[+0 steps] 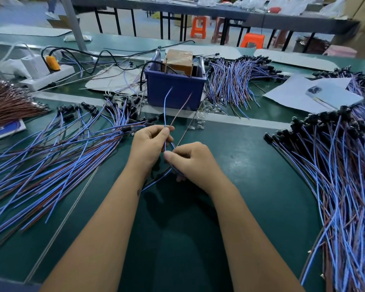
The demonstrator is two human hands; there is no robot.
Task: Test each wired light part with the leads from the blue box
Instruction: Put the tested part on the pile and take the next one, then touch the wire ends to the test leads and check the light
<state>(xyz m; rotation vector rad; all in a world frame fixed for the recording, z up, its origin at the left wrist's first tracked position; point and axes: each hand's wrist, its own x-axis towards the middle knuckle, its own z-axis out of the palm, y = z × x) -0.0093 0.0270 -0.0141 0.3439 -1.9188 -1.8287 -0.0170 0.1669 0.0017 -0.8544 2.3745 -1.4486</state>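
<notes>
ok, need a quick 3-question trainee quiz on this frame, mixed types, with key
1. True or false: the left hand pinches the wire pair while the right hand rests flat on the mat.
2. Which way do the pair's free ends point? A) toward the blue box B) toward the power strip C) toward the phone
3. Fill in: the box holds a ____ block.

Key: 1 false, both hands grip it; 2 A; 3 brown.
</notes>
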